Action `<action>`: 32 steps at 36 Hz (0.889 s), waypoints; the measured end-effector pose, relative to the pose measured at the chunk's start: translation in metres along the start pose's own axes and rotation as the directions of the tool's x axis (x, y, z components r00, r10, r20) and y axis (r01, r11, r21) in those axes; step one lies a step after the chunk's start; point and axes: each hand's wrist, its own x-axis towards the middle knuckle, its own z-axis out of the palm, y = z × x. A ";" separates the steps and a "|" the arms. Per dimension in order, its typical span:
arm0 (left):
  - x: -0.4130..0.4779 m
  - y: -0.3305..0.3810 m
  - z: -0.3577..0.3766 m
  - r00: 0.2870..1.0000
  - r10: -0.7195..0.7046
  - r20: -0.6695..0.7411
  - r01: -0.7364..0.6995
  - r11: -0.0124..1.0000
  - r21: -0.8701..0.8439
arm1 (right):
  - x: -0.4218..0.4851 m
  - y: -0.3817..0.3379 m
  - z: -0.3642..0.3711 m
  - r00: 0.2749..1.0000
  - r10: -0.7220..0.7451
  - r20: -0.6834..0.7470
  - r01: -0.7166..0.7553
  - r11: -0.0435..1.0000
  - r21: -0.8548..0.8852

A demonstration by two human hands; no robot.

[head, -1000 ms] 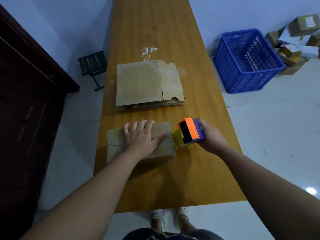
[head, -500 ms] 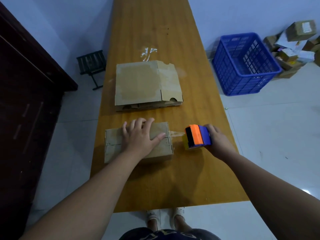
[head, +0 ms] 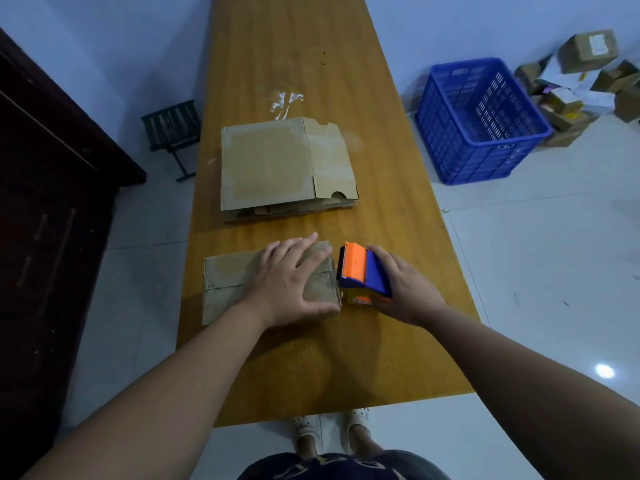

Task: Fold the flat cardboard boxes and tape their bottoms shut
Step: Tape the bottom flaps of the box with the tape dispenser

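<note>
While the left hand (head: 287, 282) lies flat with straight fingers on the brown box (head: 228, 282), the right hand (head: 405, 289) curls round the orange and blue plastic tape holder (head: 360, 271), which touches the box's end at 3 o'clock. The box is a rough cardboard block near the 6 o'clock edge of the smooth wooden table (head: 311, 358). The left hand hides part of the box's seam. Flat cardboard sheets (head: 277, 164) sit at 12 o'clock.

Folded brown box (head: 227, 289), flaps closed, seam running lengthwise, lies flat. Orange-and-blue tape dispenser (head: 360, 271) butts against its right end. Stack of flat cardboard boxes (head: 277, 164) sits just beyond, apart.
</note>
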 end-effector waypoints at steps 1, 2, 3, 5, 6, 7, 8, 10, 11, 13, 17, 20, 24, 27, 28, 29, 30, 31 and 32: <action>0.001 0.000 0.000 1.000 0.001 0.009 -0.001 1.000 0.012 | -0.001 -0.002 0.000 1.000 -0.003 0.000 0.003 1.000 0.013; 0.001 -0.001 0.000 1.000 0.002 0.011 -0.002 1.000 0.022 | -0.001 -0.003 -0.001 1.000 -0.002 -0.003 0.002 1.000 0.015; 0.001 -0.001 0.000 1.000 0.006 0.009 -0.006 1.000 0.025 | 0.000 -0.005 -0.002 1.000 -0.003 -0.005 0.003 1.000 0.010; 0.001 -0.002 -0.001 1.000 0.017 0.000 -0.017 1.000 0.009 | 0.004 -0.010 -0.006 1.000 -0.008 -0.008 0.008 1.000 0.002; 0.001 -0.002 -0.001 1.000 0.025 -0.002 -0.025 1.000 0.004 | 0.006 -0.012 -0.008 1.000 -0.014 -0.005 0.014 1.000 -0.004; 0.001 -0.002 -0.001 0.999 0.035 -0.003 -0.035 0.999 0.011 | 0.009 -0.014 -0.011 1.000 -0.020 0.008 0.020 1.000 -0.014; 0.001 -0.002 -0.001 0.999 0.041 -0.002 -0.041 0.999 0.025 | 0.011 -0.014 -0.012 0.999 -0.026 0.027 0.027 0.999 -0.021; 0.003 0.004 0.000 1.000 0.025 0.012 -0.026 0.999 0.044 | 0.014 -0.014 -0.016 0.998 -0.038 0.057 0.039 0.999 -0.026; 0.003 0.009 0.000 1.000 -0.001 0.028 0.000 0.999 0.047 | 0.014 -0.013 -0.017 0.997 -0.037 0.060 0.038 0.999 -0.023; 0.005 0.018 0.001 0.996 -0.065 0.060 0.062 0.997 0.047 | 0.014 -0.009 -0.020 0.999 -0.021 0.036 0.022 1.000 -0.015; 0.008 0.022 0.005 0.988 -0.102 0.119 0.094 0.993 0.069 | 0.010 0.002 -0.026 0.999 0.032 -0.028 -0.032 0.999 0.017; 0.010 0.011 0.004 0.993 -0.080 0.087 0.072 0.994 0.088 | 0.007 0.006 -0.031 0.999 0.014 -0.043 -0.014 1.000 0.008; 0.005 -0.010 0.002 0.996 -0.070 0.056 0.064 0.994 0.092 | 0.011 -0.001 -0.040 0.996 -0.053 -0.074 0.050 0.998 -0.031; -0.001 -0.023 0.001 0.995 -0.080 0.056 0.074 0.992 0.102 | 0.019 -0.015 -0.048 0.993 -0.094 -0.069 0.085 0.989 -0.124; -0.002 -0.026 0.000 0.995 -0.080 0.055 0.074 0.992 0.100 | 0.022 -0.018 -0.049 0.992 -0.112 -0.061 0.100 0.979 -0.178; -0.003 -0.028 0.000 0.996 -0.079 0.052 0.073 0.992 0.098 | 0.024 -0.022 -0.050 0.990 -0.130 -0.051 0.114 0.965 -0.235; -0.003 -0.030 0.000 0.996 -0.076 0.047 0.071 0.993 0.098 | 0.025 -0.026 -0.049 0.989 -0.141 -0.039 0.124 0.949 -0.289; -0.004 -0.031 -0.001 0.996 -0.073 0.043 0.069 0.993 0.099 | 0.027 -0.029 -0.048 0.989 -0.147 -0.025 0.129 0.932 -0.338; -0.003 -0.031 -0.001 0.997 -0.073 0.039 0.069 0.993 0.098 | 0.028 -0.032 -0.047 0.989 -0.146 -0.015 0.130 0.916 -0.380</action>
